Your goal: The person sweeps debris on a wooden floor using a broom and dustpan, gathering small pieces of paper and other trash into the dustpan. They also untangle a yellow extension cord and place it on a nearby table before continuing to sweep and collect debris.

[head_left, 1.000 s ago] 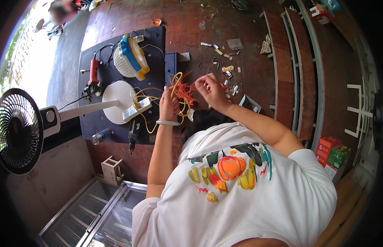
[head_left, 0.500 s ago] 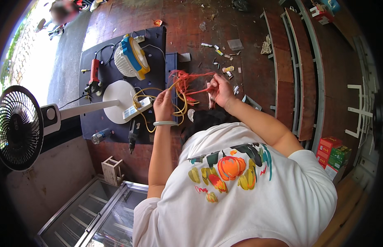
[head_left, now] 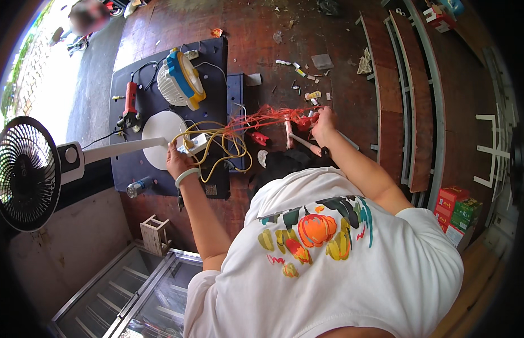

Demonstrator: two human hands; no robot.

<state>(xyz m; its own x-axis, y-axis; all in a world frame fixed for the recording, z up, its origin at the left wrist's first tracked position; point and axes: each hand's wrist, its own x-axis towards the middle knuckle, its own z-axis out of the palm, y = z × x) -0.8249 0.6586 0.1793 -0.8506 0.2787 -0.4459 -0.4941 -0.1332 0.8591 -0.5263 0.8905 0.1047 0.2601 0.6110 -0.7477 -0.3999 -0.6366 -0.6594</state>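
The red strands (head_left: 263,116) stretch left to right between your hands, nearer your right hand (head_left: 324,122), which pinches their right end, while your left hand (head_left: 180,162) meets the yellow cord (head_left: 216,132), its grip unclear.

Marks within my field of view: pale characters on the red boxes (head_left: 449,198) and the green box (head_left: 466,215), grouped at far right; a faint mark (head_left: 22,173) at the centre of the black fan (head_left: 27,169) at far left; red strokes (head_left: 276,259) resembling handwriting beside the painted fruit (head_left: 316,227) on my white shirt (head_left: 335,281); all are too small, too blurred or too loosely drawn to be read.
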